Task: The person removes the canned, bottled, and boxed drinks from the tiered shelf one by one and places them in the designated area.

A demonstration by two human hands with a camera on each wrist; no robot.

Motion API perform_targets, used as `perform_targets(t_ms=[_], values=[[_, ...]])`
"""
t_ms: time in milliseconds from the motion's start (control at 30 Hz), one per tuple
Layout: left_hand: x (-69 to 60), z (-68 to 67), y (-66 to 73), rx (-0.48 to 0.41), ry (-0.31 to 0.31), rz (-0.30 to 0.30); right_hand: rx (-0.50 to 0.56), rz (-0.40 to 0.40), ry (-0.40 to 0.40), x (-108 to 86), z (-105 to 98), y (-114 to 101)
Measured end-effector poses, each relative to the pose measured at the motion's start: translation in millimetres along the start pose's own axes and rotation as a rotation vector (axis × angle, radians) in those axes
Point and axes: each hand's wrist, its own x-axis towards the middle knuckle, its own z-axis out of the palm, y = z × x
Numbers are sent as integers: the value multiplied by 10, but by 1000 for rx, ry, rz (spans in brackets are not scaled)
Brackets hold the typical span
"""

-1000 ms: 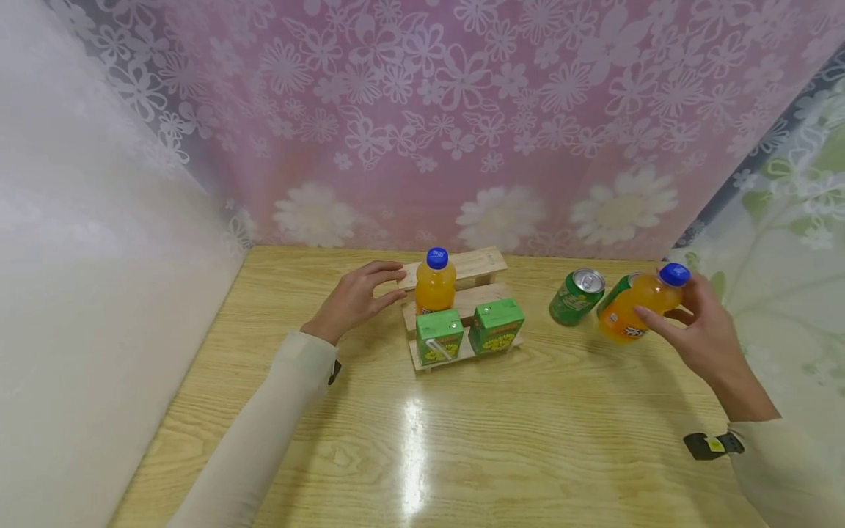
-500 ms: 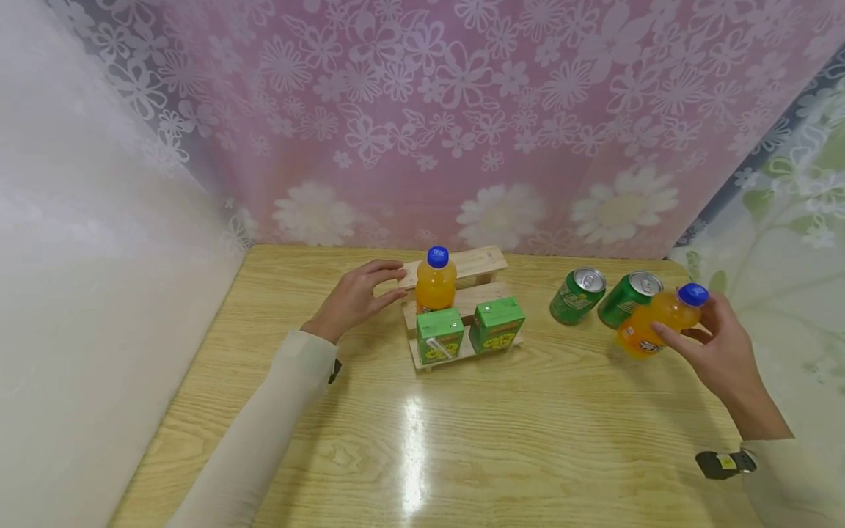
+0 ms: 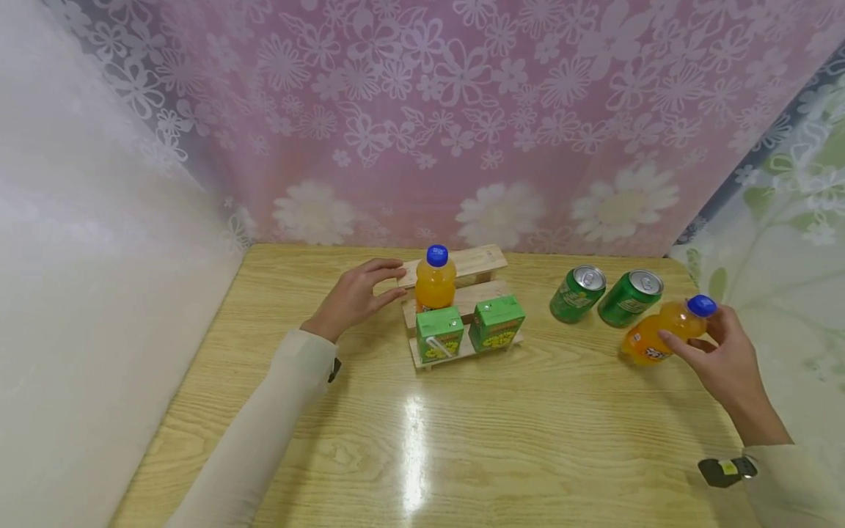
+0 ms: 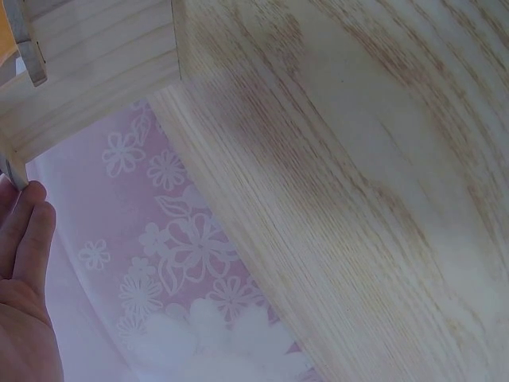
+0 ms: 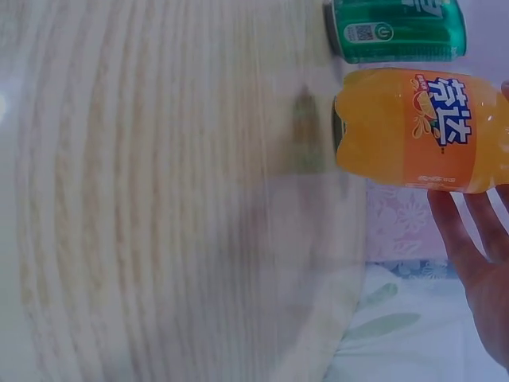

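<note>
My right hand grips an orange bottle with a blue cap near its neck, tilted, at the right of the table; the right wrist view shows the bottle beside the fingers. My left hand touches the left end of the wooden rack's top step with its fingertips, also seen at the rack's edge in the left wrist view, fingers fairly straight. On the rack stand another orange bottle and two green drink boxes.
Two green cans stand upright side by side, just behind and left of the held bottle. The wooden table meets a pink flowered curtain at its back edge, with pale sheets at both sides.
My right hand has moved right and nearer the front with the orange bottle, away from the right can, which it partly covered before. My left hand has stayed at the rack.
</note>
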Motion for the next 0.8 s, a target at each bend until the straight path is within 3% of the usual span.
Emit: perform_targets(t_ms=[333,800], values=[[10,4,9,-2,-2,9,-32,60,12,-41,-19,141],[-3,-8,9,-3,-3,5,-33,64,13,-50,33,181]])
